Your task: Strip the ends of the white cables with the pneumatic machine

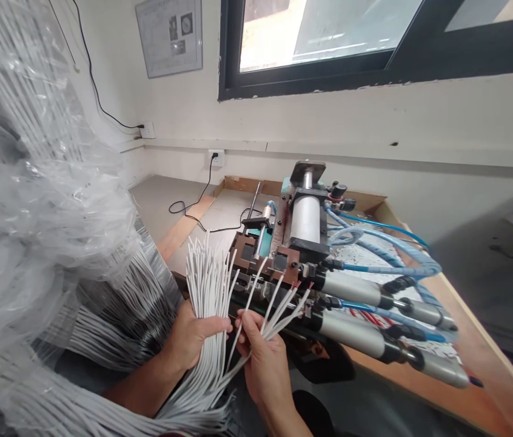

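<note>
My left hand [193, 334] is wrapped round a thick bundle of white cables [208, 285], their ends standing up in a dense cluster. Close beside it, my right hand [263, 361] pinches a single white cable between thumb and forefinger. Several more cables [279, 315] fan out from the same hand to the right, some with reddish inner wires bared at the tips. Right behind these tips stands a pneumatic wire-stripping machine [284, 261] with brown jaw blocks and silver cylinders. The cables' lower lengths run down to the left.
Large plastic-wrapped cable bundles [47, 212] are heaped at the left. Blue air hoses [388, 255] loop from the machine on the wooden-edged bench [479, 346]. White and red scraps [370, 315] lie under the cylinders. A black power cord [206, 194] runs to a wall socket [217, 158].
</note>
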`<state>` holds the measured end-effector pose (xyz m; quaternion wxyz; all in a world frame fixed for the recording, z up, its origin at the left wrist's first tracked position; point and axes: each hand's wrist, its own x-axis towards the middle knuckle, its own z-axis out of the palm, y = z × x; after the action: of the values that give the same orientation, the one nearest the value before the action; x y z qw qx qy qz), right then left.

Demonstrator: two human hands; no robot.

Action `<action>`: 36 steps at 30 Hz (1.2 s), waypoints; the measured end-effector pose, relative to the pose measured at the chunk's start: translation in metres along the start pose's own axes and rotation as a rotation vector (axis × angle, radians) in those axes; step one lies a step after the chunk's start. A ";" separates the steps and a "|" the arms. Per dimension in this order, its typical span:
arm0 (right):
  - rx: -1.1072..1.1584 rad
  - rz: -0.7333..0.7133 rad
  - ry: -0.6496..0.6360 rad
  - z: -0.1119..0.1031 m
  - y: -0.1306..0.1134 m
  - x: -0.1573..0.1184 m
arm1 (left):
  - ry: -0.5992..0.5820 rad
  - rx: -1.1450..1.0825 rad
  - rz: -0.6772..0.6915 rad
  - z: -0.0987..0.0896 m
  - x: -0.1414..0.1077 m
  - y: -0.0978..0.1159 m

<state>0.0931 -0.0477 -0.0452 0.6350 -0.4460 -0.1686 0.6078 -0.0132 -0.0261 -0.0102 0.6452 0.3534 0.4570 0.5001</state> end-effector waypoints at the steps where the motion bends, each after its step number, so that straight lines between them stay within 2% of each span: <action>1: -0.012 0.004 0.017 -0.002 0.001 -0.001 | 0.020 0.001 -0.009 -0.001 0.001 0.000; 15: 0.094 0.122 0.023 -0.005 -0.005 0.006 | 0.070 0.005 -0.043 0.002 0.001 -0.001; 18: 0.093 0.183 -0.044 -0.003 -0.007 0.008 | 0.068 0.004 -0.024 0.002 0.001 -0.001; 21: 0.011 0.226 -0.142 -0.002 -0.005 0.008 | -0.006 0.018 -0.003 0.002 0.000 0.000; 23: -0.060 0.160 -0.152 -0.002 -0.003 0.007 | -0.074 0.021 0.020 0.003 0.000 0.002; 25: -0.100 0.054 -0.104 -0.002 0.000 0.005 | -0.099 0.005 0.038 0.003 -0.001 0.003; 30: -0.081 -0.088 -0.025 -0.001 0.001 0.004 | -0.001 0.011 -0.016 0.001 0.001 0.004; 33: -0.030 -0.093 0.025 0.000 -0.001 0.006 | 0.074 0.008 -0.039 0.000 0.003 0.005; 36: -0.017 -0.087 0.006 -0.001 -0.001 0.007 | 0.087 -0.015 -0.034 -0.001 0.005 0.005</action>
<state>0.0959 -0.0415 -0.0477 0.6576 -0.4454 -0.1911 0.5768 -0.0157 -0.0200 -0.0069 0.6358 0.3187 0.4866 0.5074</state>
